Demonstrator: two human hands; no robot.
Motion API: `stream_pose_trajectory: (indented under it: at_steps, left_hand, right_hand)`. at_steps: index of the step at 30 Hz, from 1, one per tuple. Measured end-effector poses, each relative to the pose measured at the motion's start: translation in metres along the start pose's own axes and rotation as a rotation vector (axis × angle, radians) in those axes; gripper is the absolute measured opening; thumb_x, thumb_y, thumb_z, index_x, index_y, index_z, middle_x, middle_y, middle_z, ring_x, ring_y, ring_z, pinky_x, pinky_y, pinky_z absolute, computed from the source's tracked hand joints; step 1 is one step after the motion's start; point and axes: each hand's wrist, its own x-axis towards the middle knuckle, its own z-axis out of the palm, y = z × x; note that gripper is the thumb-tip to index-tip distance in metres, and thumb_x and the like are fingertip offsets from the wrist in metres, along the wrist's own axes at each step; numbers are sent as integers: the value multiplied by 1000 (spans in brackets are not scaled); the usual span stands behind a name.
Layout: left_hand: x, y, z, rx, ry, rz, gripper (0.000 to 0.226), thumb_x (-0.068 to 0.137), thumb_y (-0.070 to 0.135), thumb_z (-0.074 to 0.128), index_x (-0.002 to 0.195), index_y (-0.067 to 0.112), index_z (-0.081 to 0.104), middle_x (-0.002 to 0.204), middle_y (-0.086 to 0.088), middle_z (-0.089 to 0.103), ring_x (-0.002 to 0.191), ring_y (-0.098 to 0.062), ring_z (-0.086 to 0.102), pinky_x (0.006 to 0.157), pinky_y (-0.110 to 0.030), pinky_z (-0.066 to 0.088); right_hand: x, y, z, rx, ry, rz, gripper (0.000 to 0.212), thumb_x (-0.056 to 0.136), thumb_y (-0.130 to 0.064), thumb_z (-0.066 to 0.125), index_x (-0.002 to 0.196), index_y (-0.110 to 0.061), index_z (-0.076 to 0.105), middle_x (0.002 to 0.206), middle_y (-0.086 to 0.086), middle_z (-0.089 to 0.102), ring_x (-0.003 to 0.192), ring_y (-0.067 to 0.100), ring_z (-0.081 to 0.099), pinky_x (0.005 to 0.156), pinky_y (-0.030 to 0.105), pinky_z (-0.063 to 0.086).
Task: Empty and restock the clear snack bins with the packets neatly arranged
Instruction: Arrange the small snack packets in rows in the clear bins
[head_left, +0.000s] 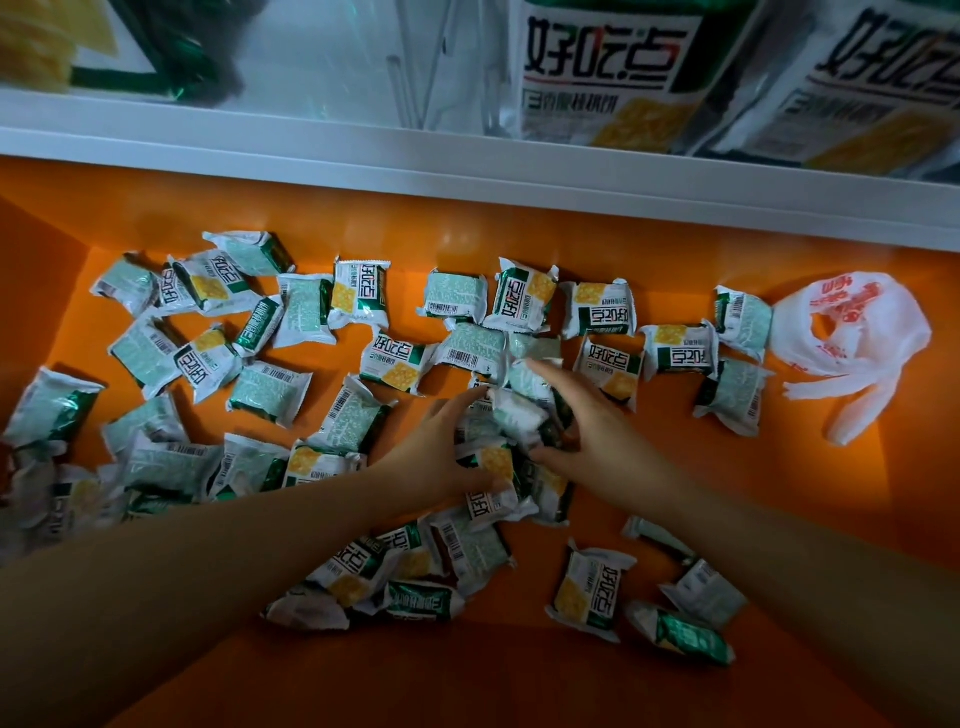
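- Dim, warm light; the orange tray (649, 244) glows brightest at right and falls into shadow at left and bottom.
- Faint glare on foil packets (358, 296).
- Top packs (597, 67) and left-edge packets are blurred and stretched.

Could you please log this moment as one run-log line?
left hand: grips packet cluster | right hand: grips same cluster | other packets: scattered on orange surface | plastic bag: far right
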Motion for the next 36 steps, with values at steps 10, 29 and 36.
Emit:
stream_pose_trajectory:
  at_steps: [10, 29, 36]
  left_hand:
    - [-4, 5, 1, 52, 12, -10, 98, 74, 37, 80, 148, 41, 14, 152, 0, 21, 128, -21, 40, 89, -23, 38]
    - [-3, 9, 6, -84, 65, -50, 87, 73, 29, 82, 143, 31, 31, 147, 0, 26, 133, -20, 34, 103, -37, 42]
    - [-4, 11, 5, -132, 79, -65, 87, 72, 30, 83, 142, 35, 31, 147, 0, 28, 134, -20, 35, 105, -39, 41]
  right_hand:
    - [-18, 13, -3, 229, -78, 327, 121, 77, -20, 78, 149, -30, -19, 157, 7, 21, 133, 23, 37, 80, 11, 47]
    - [10, 11, 25, 348, -48, 151, 72, 82, -5, 72, 139, -20, 30, 124, -10, 34, 112, 6, 44, 71, 2, 44]
    - [13, 11, 30, 257, 70, 145, 66, 78, -9, 76, 134, -21, 42, 134, 2, 43, 118, 15, 49, 74, 6, 44]
